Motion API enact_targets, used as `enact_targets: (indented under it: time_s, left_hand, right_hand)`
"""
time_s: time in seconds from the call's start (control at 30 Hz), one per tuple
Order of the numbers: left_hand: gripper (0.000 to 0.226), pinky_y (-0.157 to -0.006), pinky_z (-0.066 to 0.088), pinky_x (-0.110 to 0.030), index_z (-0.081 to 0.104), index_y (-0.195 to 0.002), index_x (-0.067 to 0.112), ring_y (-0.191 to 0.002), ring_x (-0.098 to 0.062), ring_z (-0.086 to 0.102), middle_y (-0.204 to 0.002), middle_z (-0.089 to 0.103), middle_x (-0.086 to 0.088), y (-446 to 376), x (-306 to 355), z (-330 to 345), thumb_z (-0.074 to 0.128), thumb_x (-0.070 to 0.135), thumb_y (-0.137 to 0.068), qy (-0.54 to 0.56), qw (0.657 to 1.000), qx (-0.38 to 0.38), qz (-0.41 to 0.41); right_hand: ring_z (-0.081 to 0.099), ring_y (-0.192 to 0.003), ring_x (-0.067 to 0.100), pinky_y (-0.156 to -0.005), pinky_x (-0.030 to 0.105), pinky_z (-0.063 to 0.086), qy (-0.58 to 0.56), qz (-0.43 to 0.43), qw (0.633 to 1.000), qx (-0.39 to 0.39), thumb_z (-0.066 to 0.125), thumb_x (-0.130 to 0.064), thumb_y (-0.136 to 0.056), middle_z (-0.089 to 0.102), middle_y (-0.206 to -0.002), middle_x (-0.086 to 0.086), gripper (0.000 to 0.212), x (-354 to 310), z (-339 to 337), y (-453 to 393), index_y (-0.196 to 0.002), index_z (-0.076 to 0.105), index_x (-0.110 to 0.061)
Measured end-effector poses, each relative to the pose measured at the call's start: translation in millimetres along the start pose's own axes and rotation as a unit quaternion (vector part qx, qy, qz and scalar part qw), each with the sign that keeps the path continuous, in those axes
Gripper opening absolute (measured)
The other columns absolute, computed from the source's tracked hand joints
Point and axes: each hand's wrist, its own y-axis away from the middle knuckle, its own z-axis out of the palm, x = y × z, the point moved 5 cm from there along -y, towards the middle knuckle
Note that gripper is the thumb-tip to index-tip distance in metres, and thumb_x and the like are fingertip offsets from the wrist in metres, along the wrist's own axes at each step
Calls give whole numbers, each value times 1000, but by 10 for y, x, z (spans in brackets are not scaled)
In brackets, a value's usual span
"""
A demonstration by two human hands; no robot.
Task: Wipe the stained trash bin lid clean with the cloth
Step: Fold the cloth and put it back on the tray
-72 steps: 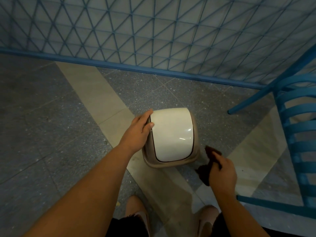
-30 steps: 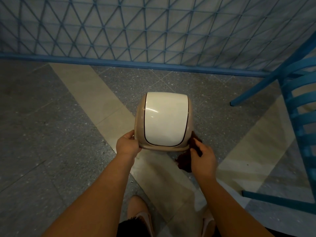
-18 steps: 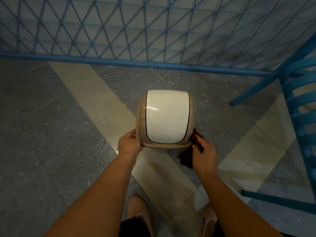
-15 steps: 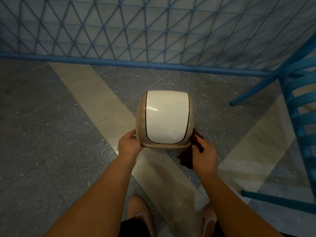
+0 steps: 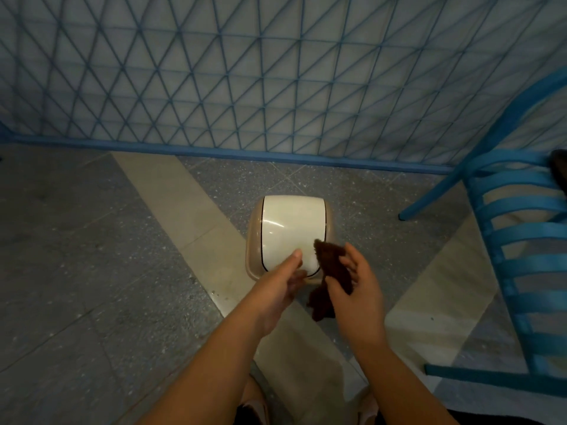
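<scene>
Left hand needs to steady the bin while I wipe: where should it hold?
Grip the beige rim on the bin's left side, coming from the left. The white flap looks like a swinging one, so avoid it; the right hand and cloth occupy the right.

The trash bin lid (image 5: 291, 228) has a glossy cream-white swing flap outlined by a thin dark line, set in a beige-tan frame. The cloth (image 5: 333, 271) is dark brown, almost maroon, and fuzzy. The floor (image 5: 92, 256) is grey speckled terrazzo crossed by pale beige bands that run diagonally. The wall panel (image 5: 276, 72) is pale grey-white, covered by a blue lattice of triangles, with a solid blue rail along its base. The chair (image 5: 521, 256) at the right is bright blue with horizontal slats.
</scene>
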Motion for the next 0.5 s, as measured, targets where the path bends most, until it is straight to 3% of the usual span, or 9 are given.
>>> enact_targets:
  time_s: [0.1, 0.17, 0.3, 0.4, 0.5]
  left_hand:
    - [27, -91, 50, -29, 66, -111, 18, -100, -16, 69, -106, 73, -4, 254, 160, 306, 50, 33, -96, 35, 996, -39, 72]
    - [26, -88, 54, -34, 64, -117, 11, -98, -22, 70, -103, 74, -9, 357, 156, 309, 55, 19, -94, 35, 994, -1, 102]
    - [21, -77, 56, -35, 64, -111, 8, -82, -21, 70, -88, 75, -10, 521, 149, 293, 52, 7, -95, 93, 990, 27, 98]
    - [18, -58, 58, -28, 64, -104, 10, -68, -16, 72, -82, 75, -8, 624, 172, 393, 48, 7, -96, 106, 990, 18, 96]
    - [18, -61, 58, -26, 63, -106, 11, -70, -15, 70, -90, 72, -11, 713, 258, 499, 48, 8, -96, 75, 991, 22, 111]
  right_hand:
    - [51, -112, -4, -91, 16, 45, 34, -57, 995, -75, 69, -15, -83, 52, -122, -19, 65, -237, -2, 152, -135, 41, -42]
    - [53, -111, -2, -91, 21, 50, 19, -59, 992, -110, 72, -19, -81, 52, -126, -18, 68, -339, -81, 220, -135, 41, -45]
    - [50, -111, -4, -85, 14, 44, -11, -54, 995, -81, 74, -25, -78, 50, -129, -17, 62, -470, -398, 287, -128, 44, -46]
    - [49, -114, 0, -88, 16, 43, -16, 2, 992, -126, 78, -31, -74, 49, -126, -17, 69, -463, -447, 342, -134, 44, -37]
    - [62, -102, 7, -87, 25, 52, -52, 28, 990, -130, 72, -18, -82, 65, -117, -3, 41, -451, -501, 312, -117, 57, -32]
